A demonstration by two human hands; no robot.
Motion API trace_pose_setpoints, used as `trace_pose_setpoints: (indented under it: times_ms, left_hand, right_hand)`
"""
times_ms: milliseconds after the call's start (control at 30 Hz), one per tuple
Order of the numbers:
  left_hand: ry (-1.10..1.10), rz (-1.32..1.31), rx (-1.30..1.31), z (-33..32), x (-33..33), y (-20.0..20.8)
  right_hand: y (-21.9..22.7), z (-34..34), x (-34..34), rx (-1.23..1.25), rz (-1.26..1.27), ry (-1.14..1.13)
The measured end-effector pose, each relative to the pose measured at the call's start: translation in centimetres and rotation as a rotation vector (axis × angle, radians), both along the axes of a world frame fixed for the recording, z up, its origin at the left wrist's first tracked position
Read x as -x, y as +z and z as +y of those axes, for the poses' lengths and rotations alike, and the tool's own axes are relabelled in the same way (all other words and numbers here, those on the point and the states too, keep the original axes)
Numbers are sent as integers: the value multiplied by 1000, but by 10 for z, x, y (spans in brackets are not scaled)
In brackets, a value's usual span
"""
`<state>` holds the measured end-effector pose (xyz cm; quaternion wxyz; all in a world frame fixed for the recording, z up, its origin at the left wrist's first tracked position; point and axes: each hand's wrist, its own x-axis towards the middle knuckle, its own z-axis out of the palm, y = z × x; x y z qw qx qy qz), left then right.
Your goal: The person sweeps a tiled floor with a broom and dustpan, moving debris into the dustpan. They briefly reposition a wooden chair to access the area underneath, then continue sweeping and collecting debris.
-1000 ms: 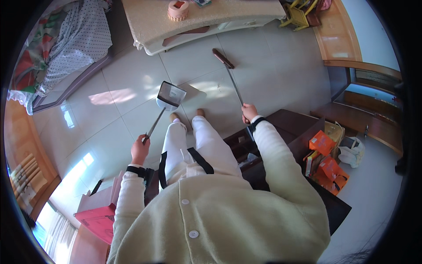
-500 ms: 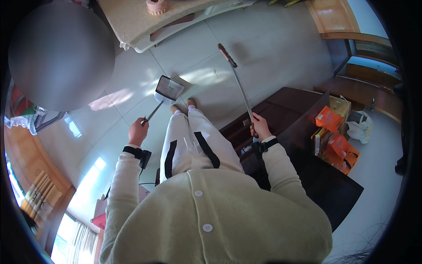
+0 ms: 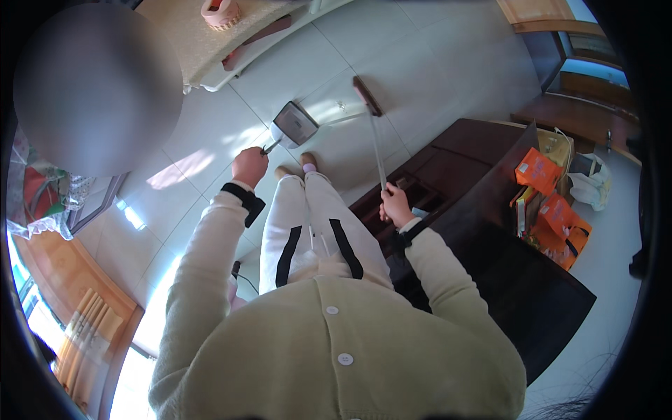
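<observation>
Nearest the camera is the person's pale yellow-green buttoned cardigan [image 3: 336, 350], with both sleeves reaching forward over white trousers with black side stripes [image 3: 308, 231].

The right hand [image 3: 396, 206] is clenched around the upper end of a thin, long-handled broom with a dark reddish-brown head [image 3: 378, 150]; the handle slants away from the hand, and the head [image 3: 367, 96] rests on the pale tiled floor [image 3: 434, 63] well ahead of the feet.

The left hand [image 3: 249, 166], with a black cuff at the wrist, grips the thin handle of a grey metal dustpan [image 3: 295, 124]. The dustpan sits just ahead of the toes, to their left, its open box facing up, on a sunlit patch of the tiles. Dustpan and broom head lie near each other but apart.

Just beside the right arm stands a dark brown wooden cabinet [image 3: 483, 175], and on its far side rest orange cardboard boxes [image 3: 553, 203] and a white plastic bag [image 3: 589, 187].

Farther off, past the dustpan, is a beige-topped table [image 3: 196, 42] bearing a small pink basket-like container [image 3: 220, 12]. To the far left, a patterned cloth [image 3: 42, 196] hangs by a wooden edge.
</observation>
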<state>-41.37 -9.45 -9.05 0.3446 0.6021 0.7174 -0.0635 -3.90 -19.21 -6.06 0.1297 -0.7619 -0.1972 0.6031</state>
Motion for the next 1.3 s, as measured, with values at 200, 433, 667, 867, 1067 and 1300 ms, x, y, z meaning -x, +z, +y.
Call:
trace_pose_setpoints:
  times_ms: [200, 433, 667, 867, 1067, 1300]
  left_hand:
    - [-68, 34, 52, 38, -44, 8]
    - [-178, 101, 56, 76, -71, 9]
    - [-204, 89, 18, 103, -86, 4]
    - [-189, 91, 19, 112, -94, 5]
    - [-158, 89, 10, 95, -90, -3]
    - [-90, 108, 40, 41, -46, 0]
  right_hand:
    - [57, -5, -11, 86, 134, -159]
    - [31, 12, -21, -29, -21, -121]
    - [15, 31, -7, 78, -4, -35]
    - [63, 20, 16, 161, 205, 54]
    - [104, 36, 8, 320, 468, -123]
    - [139, 20, -8, 260, 347, -66]
